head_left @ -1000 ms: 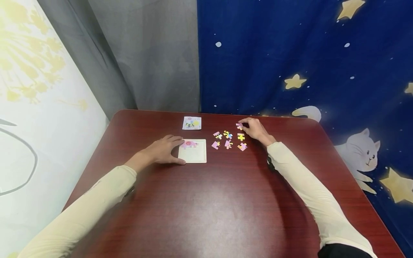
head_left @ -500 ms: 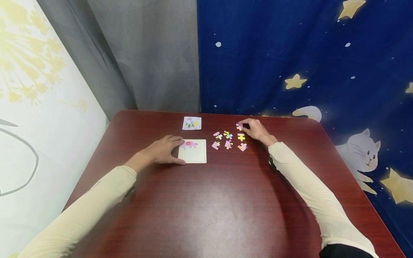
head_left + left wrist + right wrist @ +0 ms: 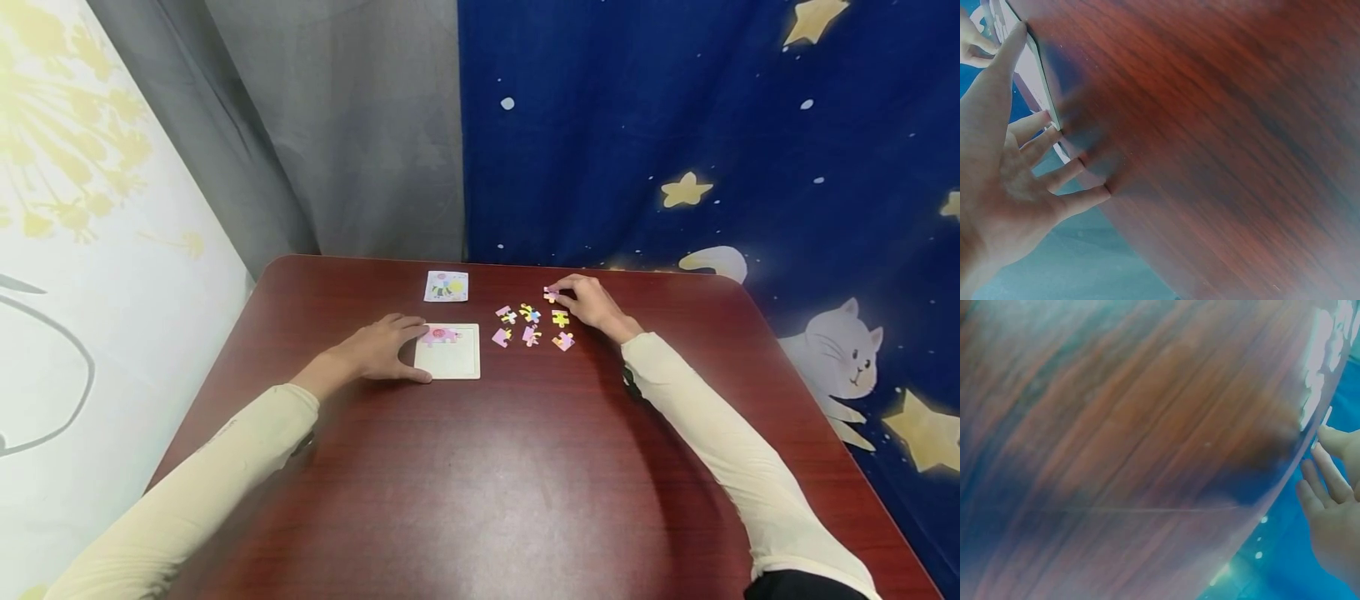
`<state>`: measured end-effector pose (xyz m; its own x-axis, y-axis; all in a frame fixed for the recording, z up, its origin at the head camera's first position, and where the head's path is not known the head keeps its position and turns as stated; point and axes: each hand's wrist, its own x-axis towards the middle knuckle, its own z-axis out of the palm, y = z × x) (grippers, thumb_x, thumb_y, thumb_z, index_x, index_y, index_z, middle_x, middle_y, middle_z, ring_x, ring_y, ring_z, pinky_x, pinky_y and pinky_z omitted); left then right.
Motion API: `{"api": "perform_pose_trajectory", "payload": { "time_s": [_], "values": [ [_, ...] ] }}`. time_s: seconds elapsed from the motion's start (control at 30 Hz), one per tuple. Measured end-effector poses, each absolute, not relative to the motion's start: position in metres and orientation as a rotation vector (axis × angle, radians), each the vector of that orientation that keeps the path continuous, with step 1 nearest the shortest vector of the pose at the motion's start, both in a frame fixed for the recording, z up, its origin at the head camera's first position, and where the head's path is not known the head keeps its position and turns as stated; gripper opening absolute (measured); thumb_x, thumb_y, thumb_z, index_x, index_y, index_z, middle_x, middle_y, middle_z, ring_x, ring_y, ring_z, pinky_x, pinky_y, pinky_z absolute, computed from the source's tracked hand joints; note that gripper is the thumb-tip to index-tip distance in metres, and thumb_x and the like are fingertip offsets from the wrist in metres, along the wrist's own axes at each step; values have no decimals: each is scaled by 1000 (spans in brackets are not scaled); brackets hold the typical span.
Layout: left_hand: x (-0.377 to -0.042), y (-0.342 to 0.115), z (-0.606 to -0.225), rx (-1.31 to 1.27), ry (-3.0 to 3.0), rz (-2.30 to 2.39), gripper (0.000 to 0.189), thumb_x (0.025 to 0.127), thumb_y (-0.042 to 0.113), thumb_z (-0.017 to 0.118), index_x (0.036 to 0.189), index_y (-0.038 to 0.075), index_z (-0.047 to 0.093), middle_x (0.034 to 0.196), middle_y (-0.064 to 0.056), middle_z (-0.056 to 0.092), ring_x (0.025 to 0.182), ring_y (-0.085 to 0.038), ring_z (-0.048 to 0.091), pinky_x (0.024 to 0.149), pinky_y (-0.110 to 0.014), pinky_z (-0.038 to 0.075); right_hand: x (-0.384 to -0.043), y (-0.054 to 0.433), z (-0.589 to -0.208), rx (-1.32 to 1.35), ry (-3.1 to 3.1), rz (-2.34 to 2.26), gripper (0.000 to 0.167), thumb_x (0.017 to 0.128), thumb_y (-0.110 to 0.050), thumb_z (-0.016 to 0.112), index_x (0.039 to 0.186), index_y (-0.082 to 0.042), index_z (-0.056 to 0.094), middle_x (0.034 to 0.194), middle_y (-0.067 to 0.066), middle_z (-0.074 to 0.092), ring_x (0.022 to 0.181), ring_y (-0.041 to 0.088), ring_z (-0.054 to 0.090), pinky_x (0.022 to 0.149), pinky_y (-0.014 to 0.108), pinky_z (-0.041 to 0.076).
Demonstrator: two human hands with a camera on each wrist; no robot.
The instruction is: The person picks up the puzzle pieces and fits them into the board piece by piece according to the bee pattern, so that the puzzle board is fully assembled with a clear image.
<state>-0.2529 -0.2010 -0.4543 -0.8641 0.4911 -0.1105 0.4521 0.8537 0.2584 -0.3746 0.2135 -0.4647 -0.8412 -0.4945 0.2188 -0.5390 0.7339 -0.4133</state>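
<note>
My left hand [image 3: 378,348] lies at the left side of a white square puzzle tray [image 3: 453,367]. Its straight, spread fingers touch the tray's left corners, thumb at the near one, as the tray's edge [image 3: 1047,94] in the left wrist view also shows. Joined pink pieces [image 3: 441,335] with a red round figure fill the tray's upper left. Between thumb and fingertips, my right hand [image 3: 588,300] pinches a pink-and-yellow puzzle piece [image 3: 550,294] near the table's far side. In the right wrist view this hand [image 3: 1335,487] sits at the right edge, the piece thin and edge-on.
Several loose puzzle pieces [image 3: 531,335] lie in two rows between tray and right hand, among them a yellow one [image 3: 560,318]. A picture card [image 3: 446,287] with a bee lies behind the tray. Curtains [image 3: 585,150] hang past the far edge of the brown table [image 3: 480,483].
The pinched puzzle piece has shifted slightly left and turned in my right hand's fingertips. My left hand and the tray have stayed in place.
</note>
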Motion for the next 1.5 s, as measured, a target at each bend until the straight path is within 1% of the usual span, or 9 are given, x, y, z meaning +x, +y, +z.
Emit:
{"api": "perform_pose_trajectory", "payload": {
  "time_s": [0.4, 0.63, 0.83, 1.07, 1.13, 1.3, 1.33, 1.37, 1.5],
  "values": [
    [-251, -201, -451, 723, 2849, 338, 106, 77, 74, 77, 158, 13, 46, 163, -9, 41, 149, -36, 34, 112, -60, 40, -361, 189, -456, 958, -2790, 748, 22, 100, -9, 70, 120, -2, 77, 123, 14, 73, 123, 29, 64, 106, 45, 49],
    [-251, -201, -451, 722, 2846, 340, 106, 77, 74, 77, 158, 13, 45, 163, -9, 40, 150, -36, 34, 112, -60, 40, -351, 175, -455, 1026, -2748, 758, 23, 99, -8, 72, 120, -3, 77, 122, 13, 73, 119, 28, 66, 101, 44, 52],
    [-251, -201, -452, 717, 2845, 333, 106, 77, 75, 76, 158, 13, 45, 164, -10, 40, 150, -36, 34, 113, -60, 40, -344, 161, -455, 1081, -2741, 767, 22, 98, -8, 72, 119, -3, 78, 120, 13, 74, 118, 27, 66, 102, 42, 52],
    [-252, -201, -452, 728, 2849, 341, 106, 78, 75, 76, 158, 13, 45, 163, -10, 40, 149, -36, 34, 113, -60, 39, -336, 144, -458, 1118, -2773, 760, 23, 99, -13, 72, 121, -7, 78, 121, 9, 73, 118, 22, 66, 102, 38, 52],
    [-252, -201, -452, 730, 2849, 343, 106, 78, 74, 76, 158, 13, 45, 163, -11, 40, 149, -36, 34, 113, -60, 39, -334, 140, -458, 1133, -2778, 777, 23, 99, -13, 72, 120, -7, 78, 121, 9, 73, 112, 22, 68, 97, 38, 54],
    [-252, -201, -451, 730, 2851, 346, 106, 77, 74, 77, 158, 13, 46, 163, -11, 41, 149, -36, 35, 114, -59, 39, -327, 130, -459, 1165, -2779, 800, 22, 99, -12, 72, 120, -6, 78, 121, 9, 73, 108, 22, 68, 94, 38, 55],
    [-252, -201, -452, 732, 2852, 344, 106, 77, 74, 77, 158, 12, 46, 163, -11, 41, 149, -36, 35, 114, -60, 39, -326, 128, -460, 1166, -2783, 799, 22, 99, -12, 72, 120, -7, 78, 121, 8, 73, 108, 22, 68, 95, 39, 54],
    [-252, -201, -452, 732, 2852, 346, 106, 77, 74, 77, 158, 12, 46, 163, -11, 41, 149, -36, 35, 114, -60, 39, -325, 127, -460, 1169, -2786, 794, 23, 99, -12, 72, 120, -7, 78, 121, 8, 73, 112, 22, 66, 98, 39, 53],
    [-252, -201, -453, 734, 2852, 344, 106, 78, 74, 77, 157, 11, 46, 163, -12, 41, 149, -37, 35, 114, -61, 38, -322, 121, -462, 1200, -2792, 799, 23, 100, -13, 72, 121, -8, 78, 122, 7, 72, 114, 21, 65, 99, 40, 52]
  ]
}}
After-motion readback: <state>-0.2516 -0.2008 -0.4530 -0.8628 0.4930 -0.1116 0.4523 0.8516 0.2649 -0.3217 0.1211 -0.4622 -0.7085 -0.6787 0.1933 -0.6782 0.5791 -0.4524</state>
